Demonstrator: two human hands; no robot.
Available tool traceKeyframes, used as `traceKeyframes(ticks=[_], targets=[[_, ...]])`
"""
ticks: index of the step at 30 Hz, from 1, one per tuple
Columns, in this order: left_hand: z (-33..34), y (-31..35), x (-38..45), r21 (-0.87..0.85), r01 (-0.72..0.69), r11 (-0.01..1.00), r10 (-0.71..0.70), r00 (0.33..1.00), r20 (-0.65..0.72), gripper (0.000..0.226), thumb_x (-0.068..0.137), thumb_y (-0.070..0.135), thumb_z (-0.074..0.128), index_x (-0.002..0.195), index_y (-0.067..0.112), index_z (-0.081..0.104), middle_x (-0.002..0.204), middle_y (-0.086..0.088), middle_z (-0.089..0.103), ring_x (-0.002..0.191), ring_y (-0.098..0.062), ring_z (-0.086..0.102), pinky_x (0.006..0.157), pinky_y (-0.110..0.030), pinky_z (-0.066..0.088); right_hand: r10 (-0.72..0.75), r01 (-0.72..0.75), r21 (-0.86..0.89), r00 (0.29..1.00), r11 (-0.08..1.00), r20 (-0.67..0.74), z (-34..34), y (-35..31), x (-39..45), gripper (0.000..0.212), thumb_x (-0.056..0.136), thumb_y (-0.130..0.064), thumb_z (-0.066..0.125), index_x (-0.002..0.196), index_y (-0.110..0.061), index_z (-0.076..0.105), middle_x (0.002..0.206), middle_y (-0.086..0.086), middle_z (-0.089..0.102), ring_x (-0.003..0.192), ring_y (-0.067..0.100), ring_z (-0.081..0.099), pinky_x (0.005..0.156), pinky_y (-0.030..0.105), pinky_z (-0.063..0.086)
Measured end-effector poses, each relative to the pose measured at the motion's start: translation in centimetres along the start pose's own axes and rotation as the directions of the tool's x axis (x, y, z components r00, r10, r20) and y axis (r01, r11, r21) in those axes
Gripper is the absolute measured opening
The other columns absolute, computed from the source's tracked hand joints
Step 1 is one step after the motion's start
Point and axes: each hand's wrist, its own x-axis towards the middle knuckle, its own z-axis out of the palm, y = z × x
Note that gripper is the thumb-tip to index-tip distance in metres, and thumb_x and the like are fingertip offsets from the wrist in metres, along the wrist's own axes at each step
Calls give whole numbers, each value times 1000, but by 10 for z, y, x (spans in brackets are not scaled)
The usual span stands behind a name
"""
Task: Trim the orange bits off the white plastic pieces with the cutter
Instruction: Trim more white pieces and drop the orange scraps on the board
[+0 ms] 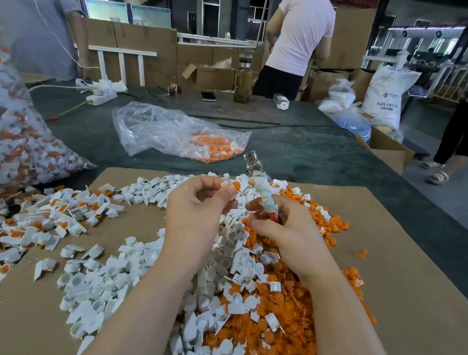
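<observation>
Plainly much remains: untrimmed pieces [39, 217] and a full bag [13, 135] wait. Left hand [196, 205] pinches one piece [230, 187]; right hand [282, 227] grips the cutter [262, 191].

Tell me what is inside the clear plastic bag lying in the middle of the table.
The clear plastic bag holds orange bits mixed with some white pieces, bunched at its right end. The crumpled left part looks mostly empty, though folds blur it.

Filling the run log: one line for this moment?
left hand: pinches white piece | right hand: grips cutter | stage: between cuts
</observation>
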Motion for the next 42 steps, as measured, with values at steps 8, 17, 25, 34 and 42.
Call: traceKeyframes(ticks=[8,17,25,34,42], targets=[[-7,-1,7,-91,-53,994,55,998,18,14,88,2,69,79,12,67,62,8,69,60,-7,68,62,-15,54,50,-36,-70,976,997,210,-4,2,-2,22,86,-13,68,106,-4,62,104,21,66,94,38,63,89,58,48],[-10,0,9,-103,-70,992,72,997,18,14,88,2,67,79,13,66,60,10,67,57,-3,65,62,-14,53,39,-14,-103,969,995,246,0,3,-1,8,86,-7,62,93,-9,65,69,1,52,59,16,45,63,36,40],[-10,0,8,-108,-70,992,69,998,-9,18,88,-1,66,76,13,66,59,10,66,55,-2,62,61,-15,53,29,2,-145,977,989,213,6,-1,-1,24,84,1,54,78,-19,66,71,-1,59,56,13,48,57,32,40],[-16,3,9,-208,126,970,-126,992,12,10,90,3,66,82,9,65,64,6,71,59,-6,68,63,-19,58,-25,72,-322,989,944,147,11,5,2,7,87,-19,63,80,-21,60,71,-9,56,60,7,50,55,26,40],[-79,2,43,-758,296,581,-589,795,-141,14,101,6,52,111,1,59,72,-12,75,69,-12,75,65,-21,60,-47,-53,-464,978,884,-202,3,17,6,5,86,-22,60,82,-21,58,69,-5,60,59,12,53,48,26,34]])
